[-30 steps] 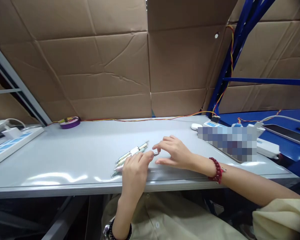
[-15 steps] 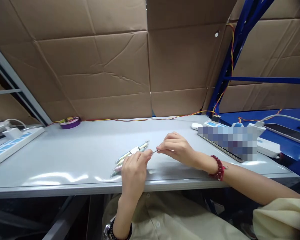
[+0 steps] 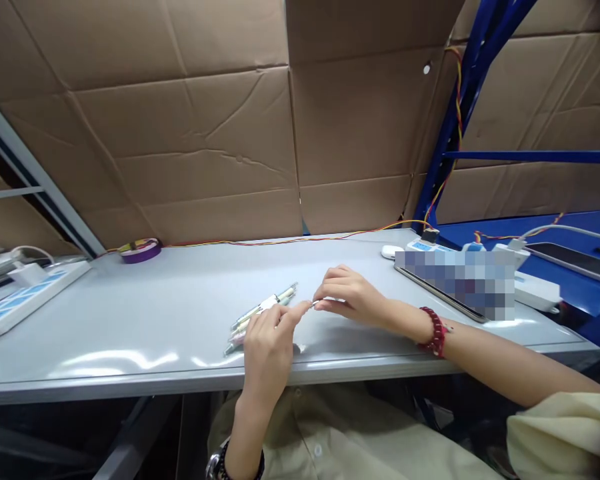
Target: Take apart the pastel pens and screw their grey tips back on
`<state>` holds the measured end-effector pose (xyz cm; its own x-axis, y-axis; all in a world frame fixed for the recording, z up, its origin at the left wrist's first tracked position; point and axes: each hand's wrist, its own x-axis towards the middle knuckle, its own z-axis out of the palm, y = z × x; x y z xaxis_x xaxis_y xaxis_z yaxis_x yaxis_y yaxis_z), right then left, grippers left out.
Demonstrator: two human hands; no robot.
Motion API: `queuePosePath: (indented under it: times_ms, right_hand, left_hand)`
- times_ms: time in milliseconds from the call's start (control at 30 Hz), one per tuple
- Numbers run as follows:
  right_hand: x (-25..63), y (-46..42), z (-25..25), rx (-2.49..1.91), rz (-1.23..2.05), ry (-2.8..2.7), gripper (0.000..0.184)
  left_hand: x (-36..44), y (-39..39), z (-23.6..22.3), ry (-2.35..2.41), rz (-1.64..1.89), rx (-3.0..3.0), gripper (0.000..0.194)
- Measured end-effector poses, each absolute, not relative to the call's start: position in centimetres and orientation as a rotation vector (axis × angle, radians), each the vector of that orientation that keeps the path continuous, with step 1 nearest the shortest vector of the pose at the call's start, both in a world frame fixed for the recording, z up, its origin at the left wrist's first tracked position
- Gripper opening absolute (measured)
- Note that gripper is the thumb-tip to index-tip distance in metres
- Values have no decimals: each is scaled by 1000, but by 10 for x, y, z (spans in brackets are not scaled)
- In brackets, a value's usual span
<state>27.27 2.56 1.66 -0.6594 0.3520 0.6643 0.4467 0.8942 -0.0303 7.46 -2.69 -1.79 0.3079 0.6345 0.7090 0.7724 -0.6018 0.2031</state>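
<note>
My left hand (image 3: 269, 337) is closed, thumb and index finger pinching a slim pen (image 3: 311, 305) whose barrel is hidden under the palm. Facing it, my right hand (image 3: 349, 293) has its fingertips pressed together on the pen's small metal tip. The two hands nearly touch, and only a short bright bit shows between them. Beside the left hand, and partly covered by it, several pastel pens (image 3: 243, 325) lie side by side on the table, with a white band or label across them.
On the grey table (image 3: 180, 293) stand a purple tape roll (image 3: 141, 251) at the back left and a white power strip (image 3: 33, 300) at far left. At right lie a phone-like device (image 3: 440, 290), blurred on top, and a small white object (image 3: 391, 252). Cardboard (image 3: 220, 120) backs the table.
My right hand has gone from spread fingers to a pinch on the pen tip. A thin dark piece showed between the hands half a second ago; now the gap is narrower.
</note>
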Motion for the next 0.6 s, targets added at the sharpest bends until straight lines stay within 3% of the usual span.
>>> queuePosePath:
  times_ms: [300, 467, 600]
  right_hand:
    - [278, 31, 27, -631, -56, -2239, 33]
    - [315, 62, 39, -1033, -15, -2267, 5]
    - [329, 75, 29, -1357, -44, -2578, 20]
  left_hand:
    - [74, -24, -22, -1310, -1160, -2376, 39]
    - [75, -23, -24, -1294, -1207, -2342, 35]
    - [75, -23, -24, -1223, -1315, -2308, 30]
